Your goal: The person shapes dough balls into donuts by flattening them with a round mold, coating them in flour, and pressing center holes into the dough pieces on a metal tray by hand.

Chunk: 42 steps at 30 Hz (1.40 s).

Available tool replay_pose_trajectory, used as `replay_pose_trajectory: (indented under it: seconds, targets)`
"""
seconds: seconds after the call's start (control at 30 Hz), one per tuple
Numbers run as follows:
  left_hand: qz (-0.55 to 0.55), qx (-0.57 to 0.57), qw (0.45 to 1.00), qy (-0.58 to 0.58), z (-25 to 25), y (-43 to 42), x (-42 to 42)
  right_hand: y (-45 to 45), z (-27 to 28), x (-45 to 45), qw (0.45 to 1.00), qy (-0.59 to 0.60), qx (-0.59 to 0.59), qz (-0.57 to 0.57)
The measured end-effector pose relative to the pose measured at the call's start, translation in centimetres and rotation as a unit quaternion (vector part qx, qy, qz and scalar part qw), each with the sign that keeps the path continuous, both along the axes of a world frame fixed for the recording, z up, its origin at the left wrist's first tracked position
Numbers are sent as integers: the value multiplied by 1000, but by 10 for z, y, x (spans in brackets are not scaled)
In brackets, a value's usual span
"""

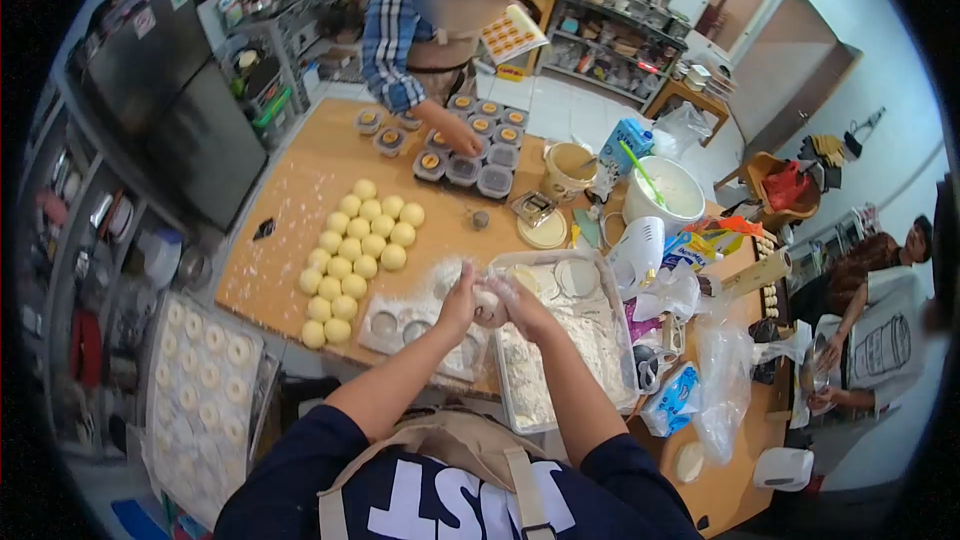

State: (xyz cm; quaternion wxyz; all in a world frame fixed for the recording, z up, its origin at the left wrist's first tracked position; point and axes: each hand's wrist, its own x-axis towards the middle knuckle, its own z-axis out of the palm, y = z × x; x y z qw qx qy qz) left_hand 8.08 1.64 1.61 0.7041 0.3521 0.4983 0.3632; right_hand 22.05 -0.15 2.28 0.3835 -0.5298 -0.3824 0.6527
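Just above the edge of the flour tray point(628, 365), my left hand point(457, 302) and my right hand point(522, 308) are closed together around a small, floury piece of dough point(488, 311). The fingers partly cover it. Loose white flour point(560, 365) fills much of the tray, with flat round discs point(577, 278) at its far end. Left of my hands lies a flour-dusted white board point(400, 348) with several round shapes on it. Beyond that, smooth yellow dough balls point(355, 285) stand in close rows on the wooden table.
Across the table point(290, 175), a person in a checked sleeve point(392, 50) reaches over lidded plastic boxes point(463, 170). A white bowl point(665, 190) with a green spatula and bags point(720, 390) crowd the right. Ring-shaped dough lies on a tray point(205, 395) at left. Another person point(885, 340) works far right.
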Motion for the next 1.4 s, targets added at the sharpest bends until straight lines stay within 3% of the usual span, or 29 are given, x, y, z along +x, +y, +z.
replay_pose_trajectory:
  seconds: [0.1, 0.13, 0.23, 0.27, 0.37, 0.43, 0.5, 0.53, 0.63, 0.67, 0.77, 0.8, 0.9, 0.93, 1.03, 1.07, 1.17, 1.3, 1.4]
  targets:
    - [98, 25, 982, -158, -6, -6, 6, 6, 28, -11, 998, -23, 43, -38]
    - [149, -32, 964, -218, 6, -9, 7, 11, 23, -20, 984, -73, 122, -107]
    - [180, -58, 945, -268, 13, -5, -2, 19, 25, -40, 987, -7, 56, -152]
    - [181, -32, 961, -207, 15, -1, -7, 25, 3, -40, 991, -45, 86, -97]
    - [99, 141, 984, 48, 18, -3, -36, 36, 17, -48, 986, -82, 131, 68]
    - [181, 75, 974, -116, 22, -6, -49, 34, 32, -72, 995, -37, 85, -24]
    - [260, 17, 924, -280, 29, -9, -64, 31, 39, -109, 988, 38, 88, -122]
    - [296, 3, 916, -272, 36, -10, -75, 27, 52, -125, 991, 32, 65, -109]
    - [259, 90, 959, -69, 33, -15, -128, 37, 36, -158, 986, -11, 124, 115]
    - [251, 149, 956, 9, 18, -15, -147, 35, 41, -170, 982, 3, 131, 136]
    - [298, 101, 914, -255, 38, -46, -193, 27, 30, -238, 987, 19, 160, 17]
    - [358, 105, 877, -305, 33, -53, -209, 20, 30, -262, 985, 15, 165, 56]
    - [388, 81, 898, -190, 31, -83, -278, -13, 43, -326, 971, 0, 180, 160]
    - [396, 82, 897, -176, 27, -95, -300, -33, 73, -345, 965, 61, 102, 234]
    - [416, 84, 896, -131, 26, -137, -369, -49, 45, -416, 969, 82, 74, 223]
    - [466, 78, 858, -201, 29, -151, -386, -64, 35, -448, 982, 108, 104, 112]
    - [548, 75, 803, -223, 18, -188, -448, -109, 47, -512, 970, 124, 75, 193]
    - [450, 30, 890, 69, 14, -239, -529, -130, 18, -589, 928, 58, 37, 366]
    - [577, 64, 810, -79, 14, -260, -559, -156, 11, -641, 954, 91, 2, 286]
